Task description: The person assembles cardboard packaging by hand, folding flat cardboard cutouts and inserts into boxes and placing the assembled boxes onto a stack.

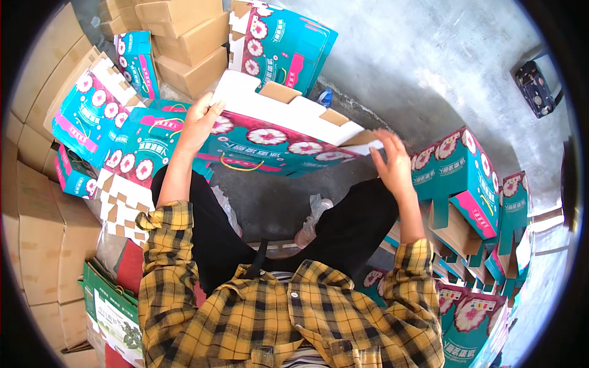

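Observation:
A teal, maroon and pink cardboard gift box point(288, 144) with a yellow cord handle lies across the space above my knees. Its open side, with white and brown flaps, faces away from me. My left hand point(201, 122) grips the box's left end, with the thumb on a white panel. At the right end, my right hand point(394, 161) has its fingers stretched out and the thumb apart, beside a white end flap point(363, 146). The fingertips are at the flap; whether they press on it, I cannot tell.
Similar boxes stand at left point(92, 116), at the far side point(285, 49) and in a pile at right point(463, 178). Brown cartons point(184, 37) are stacked at the back left and along the left. A green-and-white box point(113, 313) sits at lower left. A dark shoe-like object point(535, 89) lies far right.

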`<state>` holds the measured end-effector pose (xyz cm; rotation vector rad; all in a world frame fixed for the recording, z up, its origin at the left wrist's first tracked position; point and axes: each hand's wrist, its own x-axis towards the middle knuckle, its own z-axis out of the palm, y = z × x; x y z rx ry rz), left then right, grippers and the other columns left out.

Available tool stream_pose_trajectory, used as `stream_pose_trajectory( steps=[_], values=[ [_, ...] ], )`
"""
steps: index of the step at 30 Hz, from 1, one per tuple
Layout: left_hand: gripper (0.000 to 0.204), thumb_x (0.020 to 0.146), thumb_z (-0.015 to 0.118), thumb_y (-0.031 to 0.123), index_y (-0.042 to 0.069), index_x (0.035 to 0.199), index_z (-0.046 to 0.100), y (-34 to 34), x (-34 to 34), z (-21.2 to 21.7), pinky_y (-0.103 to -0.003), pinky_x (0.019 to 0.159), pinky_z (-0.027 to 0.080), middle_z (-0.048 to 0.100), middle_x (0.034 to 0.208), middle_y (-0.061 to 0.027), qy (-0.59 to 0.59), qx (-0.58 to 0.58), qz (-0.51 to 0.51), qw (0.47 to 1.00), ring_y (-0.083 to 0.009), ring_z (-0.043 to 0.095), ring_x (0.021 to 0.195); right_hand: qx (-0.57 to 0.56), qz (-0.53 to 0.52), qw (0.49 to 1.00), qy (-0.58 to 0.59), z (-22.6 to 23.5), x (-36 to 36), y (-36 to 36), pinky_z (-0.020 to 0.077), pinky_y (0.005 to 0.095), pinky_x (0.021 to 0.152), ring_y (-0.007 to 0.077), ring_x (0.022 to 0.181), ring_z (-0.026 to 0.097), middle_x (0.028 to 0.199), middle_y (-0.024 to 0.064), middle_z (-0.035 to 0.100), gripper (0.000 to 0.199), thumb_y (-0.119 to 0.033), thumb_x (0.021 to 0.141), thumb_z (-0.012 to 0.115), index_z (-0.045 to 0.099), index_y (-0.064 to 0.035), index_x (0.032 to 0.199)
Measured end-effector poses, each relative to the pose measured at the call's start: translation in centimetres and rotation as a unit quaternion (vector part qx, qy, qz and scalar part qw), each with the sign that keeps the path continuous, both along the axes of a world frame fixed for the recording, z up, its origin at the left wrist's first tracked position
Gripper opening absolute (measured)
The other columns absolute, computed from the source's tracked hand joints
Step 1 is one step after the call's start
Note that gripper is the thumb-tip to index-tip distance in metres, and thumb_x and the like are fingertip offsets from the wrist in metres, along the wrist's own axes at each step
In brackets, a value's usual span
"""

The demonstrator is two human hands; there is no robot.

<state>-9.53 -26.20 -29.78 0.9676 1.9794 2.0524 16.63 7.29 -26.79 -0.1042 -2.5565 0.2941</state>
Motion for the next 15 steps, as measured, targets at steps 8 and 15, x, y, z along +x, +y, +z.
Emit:
stream_pose_trajectory(
  steps=[8, 15],
  values=[
    [0.027, 0.091, 0.054, 0.016, -0.002, 0.112, 0.055, -0.6, -1.3, -0.9, -0.025, 0.086, 0.043, 0.061, 0.101, -0.0023, 0.005, -0.07, -0.011, 0.997, -0.0091, 0.055, 0.095, -0.242, 0.083, 0.862, -0.437, 1.5, -8.4, -2.5, 0.0459, 0.0319, 0.074, 0.0155, 0.081, 0.058, 0.082, 0.0101, 0.063, 0.039, -0.037, 0.088, 0.057, 0.064, -0.0006, 0.098],
    [0.064, 0.079, 0.069, 0.027, -0.005, 0.126, 0.041, 0.6, -0.9, -2.5, -0.041, 0.099, 0.036, 0.047, 0.125, -0.0264, 0.226, -0.201, 0.338, 0.891, -0.0376, 0.044, 0.118, -0.273, 0.073, 0.886, -0.367, 0.1, -13.2, -5.4, 0.0431, 0.0304, 0.06, 0.0113, 0.063, 0.05, 0.066, 0.0045, 0.057, 0.047, -0.045, 0.089, 0.056, 0.065, 0.0009, 0.088]
  ],
)
